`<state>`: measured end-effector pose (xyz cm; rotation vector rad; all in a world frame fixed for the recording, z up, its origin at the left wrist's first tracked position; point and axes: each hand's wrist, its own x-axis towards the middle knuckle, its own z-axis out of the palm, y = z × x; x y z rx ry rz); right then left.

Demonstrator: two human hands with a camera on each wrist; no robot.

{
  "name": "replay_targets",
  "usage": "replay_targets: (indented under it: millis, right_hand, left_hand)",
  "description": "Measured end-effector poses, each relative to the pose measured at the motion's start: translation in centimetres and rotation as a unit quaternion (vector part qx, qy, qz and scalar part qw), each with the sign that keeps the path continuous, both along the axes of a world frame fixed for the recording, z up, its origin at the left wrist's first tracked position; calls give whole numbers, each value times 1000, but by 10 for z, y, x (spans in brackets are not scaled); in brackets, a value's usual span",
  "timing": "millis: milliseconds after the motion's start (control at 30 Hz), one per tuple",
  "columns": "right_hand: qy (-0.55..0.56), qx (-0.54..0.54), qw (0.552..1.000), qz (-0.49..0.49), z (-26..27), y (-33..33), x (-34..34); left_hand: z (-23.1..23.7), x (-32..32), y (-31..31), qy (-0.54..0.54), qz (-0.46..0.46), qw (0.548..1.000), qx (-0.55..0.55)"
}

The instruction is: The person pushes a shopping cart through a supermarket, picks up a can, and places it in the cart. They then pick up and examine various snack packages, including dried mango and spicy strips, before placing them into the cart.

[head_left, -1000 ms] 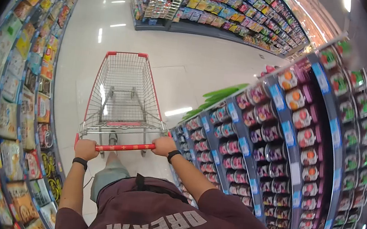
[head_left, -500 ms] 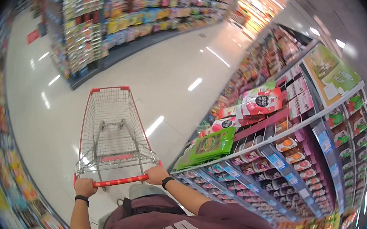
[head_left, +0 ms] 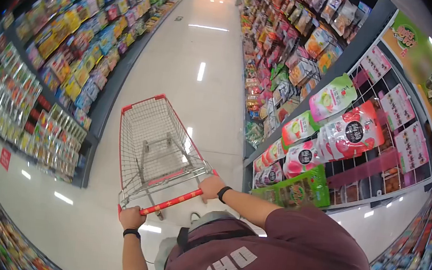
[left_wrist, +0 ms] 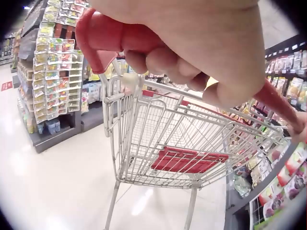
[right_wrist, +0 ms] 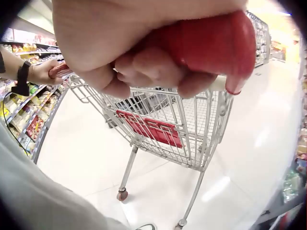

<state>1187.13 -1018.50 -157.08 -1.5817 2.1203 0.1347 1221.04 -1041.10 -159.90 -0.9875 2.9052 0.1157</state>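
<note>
A wire shopping cart (head_left: 159,144) with red-trimmed rims stands in front of the person, its basket holding nothing. My left hand (head_left: 133,218) grips the left end of the red cart handle (head_left: 172,202). In the left wrist view the fingers of that hand (left_wrist: 192,43) curl under the bar. At the handle's right end, my right hand (head_left: 211,187) has its fingers wrapped round the bar. The right wrist view shows this hand (right_wrist: 139,48) close up, beside the red end cap (right_wrist: 235,52).
Ahead runs a pale, shiny floor (head_left: 191,73) between shelves. Bagged snacks fill the left shelf (head_left: 77,39), with hanging packets (head_left: 32,114) on its end. Close on the right stands a display rack (head_left: 355,177) with fruit snack pouches (head_left: 352,130) and a green bag (head_left: 306,188).
The cart and view have swung to the right, from beside the jelly cup shelf to facing an aisle between snack shelves. Both hands have kept their hold on the handle.
</note>
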Motion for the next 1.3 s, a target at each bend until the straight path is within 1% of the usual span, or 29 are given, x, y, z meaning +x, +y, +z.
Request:
replay_targets:
  millis: [167, 233, 267, 333, 367, 433, 467, 500, 533, 567, 633, 700, 767, 800, 833, 900, 933, 967, 1033, 1067, 1100, 1167, 1200, 1233, 1300]
  right_hand:
    - [20, 8, 998, -61, -12, -83, -51]
    - [30, -14, 997, -67, -13, -111, -70]
    - [35, -21, 996, -81, -7, -125, -76]
    - [43, -30, 992, -114, -18, -152, -95]
    - [45, -38, 990, -130, -23, -165, -98]
    - [37, -44, 985, -165, -14, -193, -106]
    - [56, -41, 979, -193, -13, -205, -107]
    - [75, -36, 972, -218, -13, -216, -107]
    - [79, -32, 967, -238, 2, -226, -109]
    - [79, -28, 965, -247, 6, -238, -106]
    - [74, 3, 958, -279, 2, -259, -97]
    - [71, -10, 946, -315, 10, -276, -92]
    - [93, -104, 927, -348, 18, -285, -80]
    - [63, -86, 923, -369, 23, -284, -77]
    - [59, -84, 917, -385, 23, -280, -67]
    - [138, -233, 890, -368, 21, -280, -59]
    - [120, -177, 897, -386, 24, -282, -61]
    - [125, -183, 890, -398, 26, -285, -68]
    - [60, -164, 869, -463, 18, -288, -87]
    - [88, -192, 880, -425, 7, -286, -95]
    - [95, -206, 876, -426, -4, -287, -109]
    - [48, -220, 904, -362, -22, -297, -135]
    - [31, -205, 912, -355, -23, -307, -146]
    - [18, -189, 919, -347, -20, -317, -161]
    - [-26, -216, 915, -340, -28, -340, -186]
  left_hand:
    - [-9, -70, -114, 2, -59, 998, 13]
    - [-11, -100, -157, 5, -87, 996, 17]
    - [-15, -114, -178, 19, -102, 994, 16]
    - [-17, -143, -220, 45, -128, 991, 20]
    - [-15, -152, -238, 41, -140, 989, 19]
    - [-15, -180, -277, 48, -171, 984, 33]
    - [-16, -193, -298, 39, -189, 980, 47]
    - [-16, -205, -317, 38, -200, 978, 51]
    - [-1, -219, -336, 36, -221, 973, 63]
    - [2, -229, -356, 32, -241, 967, 74]
    - [0, -241, -390, 18, -267, 961, 74]
    - [-8, -264, -418, 7, -291, 955, 63]
    - [-10, -287, -441, -4, -321, 945, 64]
    - [-6, -302, -450, -25, -332, 940, 72]
    - [-5, -313, -453, -50, -341, 935, 80]
    - [-5, -342, -471, -48, -363, 928, 72]
    - [-8, -357, -480, -47, -368, 926, 69]
    - [-10, -372, -490, -45, -380, 922, 60]
    - [-16, -404, -512, -59, -395, 915, 62]
    - [-18, -417, -517, -66, -403, 910, 72]
    - [-18, -434, -527, -79, -405, 908, 73]
    - [-30, -467, -552, -60, -434, 897, 55]
    - [-29, -481, -563, -46, -435, 898, 46]
    - [-25, -498, -570, -28, -437, 898, 39]
    - [-14, -521, -584, 75, -438, 896, 19]
